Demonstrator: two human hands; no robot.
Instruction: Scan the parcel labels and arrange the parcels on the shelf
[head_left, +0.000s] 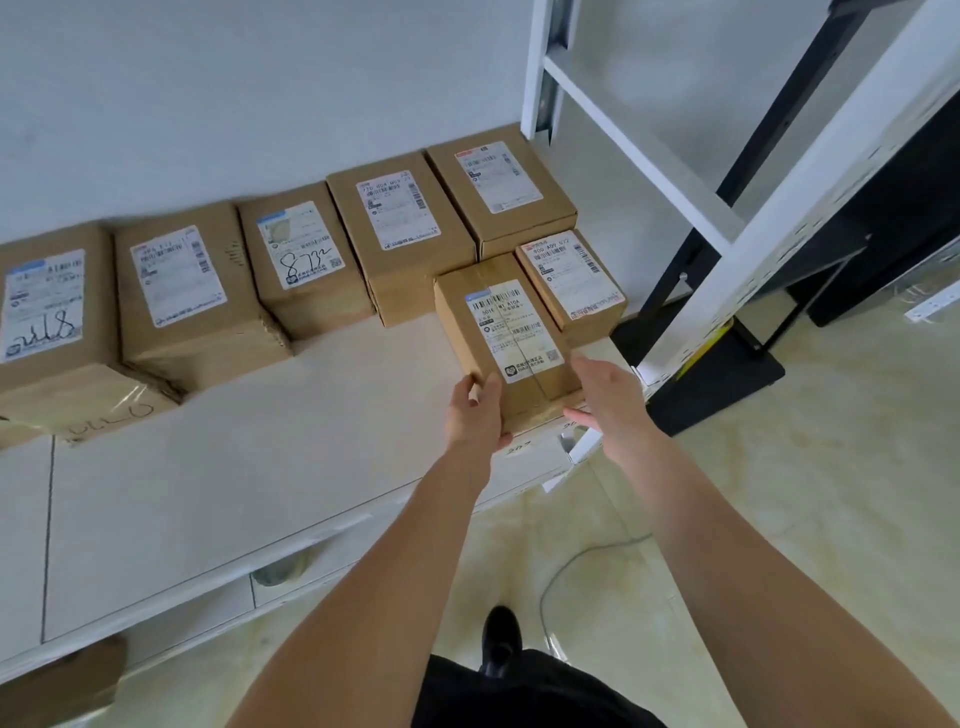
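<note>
Six parcels already line the shelf (260, 467) beyond the hands; the left hand (475, 415) grips a seventh parcel (511, 343), the right hand (605, 400) open beside it.

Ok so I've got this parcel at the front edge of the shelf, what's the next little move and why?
Probably slide the taped parcel straight back with the left hand, which grips its near left corner. Its near end sits right at the shelf lip, ahead of the small parcel beside it. The right hand is open at its right side and can steady it.
</note>
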